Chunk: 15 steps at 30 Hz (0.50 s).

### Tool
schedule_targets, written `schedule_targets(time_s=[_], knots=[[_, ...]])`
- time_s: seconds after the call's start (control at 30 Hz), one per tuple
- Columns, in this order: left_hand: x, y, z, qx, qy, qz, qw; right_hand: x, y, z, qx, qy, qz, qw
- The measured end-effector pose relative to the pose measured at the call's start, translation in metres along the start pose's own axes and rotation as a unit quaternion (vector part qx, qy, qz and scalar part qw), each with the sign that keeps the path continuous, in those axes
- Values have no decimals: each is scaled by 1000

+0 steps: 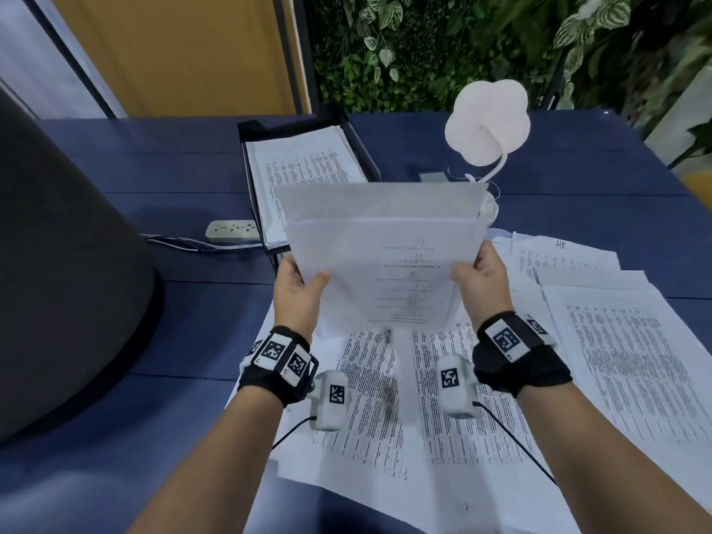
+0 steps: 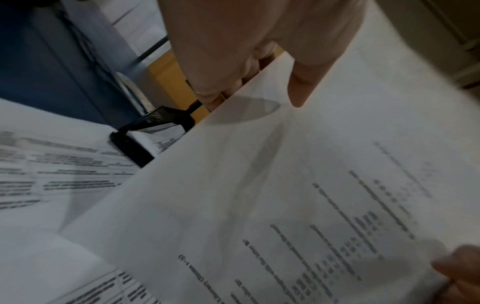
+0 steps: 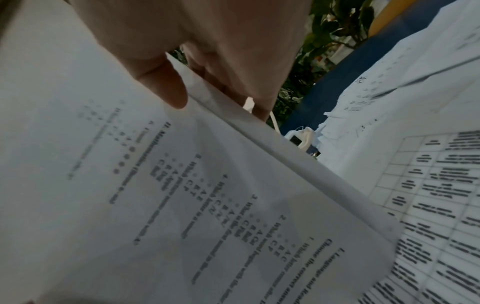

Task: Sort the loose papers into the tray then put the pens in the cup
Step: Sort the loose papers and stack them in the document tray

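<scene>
While lifted above the blue table (image 1: 192, 167), held thin white printed paper sheets (image 1: 385, 240) with left hand (image 1: 298, 292) and right hand (image 1: 481, 279), thumbs pinching on top.

A sheaf of white printed papers (image 1: 379, 256) is held up off the table, tilted, just near of the black tray (image 1: 360, 142), which already holds printed sheets. More loose papers (image 1: 601, 341) lie spread flat near and right.

We see white sheets (image 1: 381, 240) with black print, a dark blue table (image 1: 173, 179), a black tray (image 1: 362, 144), a white lamp (image 1: 487, 125), and green leaves (image 1: 424, 44) beyond.
</scene>
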<state>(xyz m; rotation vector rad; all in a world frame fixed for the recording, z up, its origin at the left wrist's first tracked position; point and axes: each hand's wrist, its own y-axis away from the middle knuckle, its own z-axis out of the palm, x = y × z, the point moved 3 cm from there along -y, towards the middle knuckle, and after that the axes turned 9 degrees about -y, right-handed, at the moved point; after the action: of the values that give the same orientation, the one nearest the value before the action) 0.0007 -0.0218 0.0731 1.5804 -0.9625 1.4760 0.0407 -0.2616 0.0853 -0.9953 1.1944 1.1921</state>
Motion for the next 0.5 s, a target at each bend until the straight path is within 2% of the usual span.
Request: schedule_targets(time_s=[0.1, 0.17, 0.27, 0.37, 0.5], knots=[[-3, -2, 5, -24, 1, -39, 999, 5, -1, 10, -32, -9, 21, 999], [-4, -3, 9, -15, 3, -47, 999, 6, -1, 12, -14, -3, 10, 1000], [1, -2, 11, -1, -6, -34, 999, 8, -1, 11, 1, 12, 0, 1000], [7, 2, 12, 14, -16, -10, 1000, 13, 0, 11, -40, 14, 23, 999], [12, 0, 7, 1, -3, -10, 1000, 27, -1, -2, -32, 130, 58, 989]])
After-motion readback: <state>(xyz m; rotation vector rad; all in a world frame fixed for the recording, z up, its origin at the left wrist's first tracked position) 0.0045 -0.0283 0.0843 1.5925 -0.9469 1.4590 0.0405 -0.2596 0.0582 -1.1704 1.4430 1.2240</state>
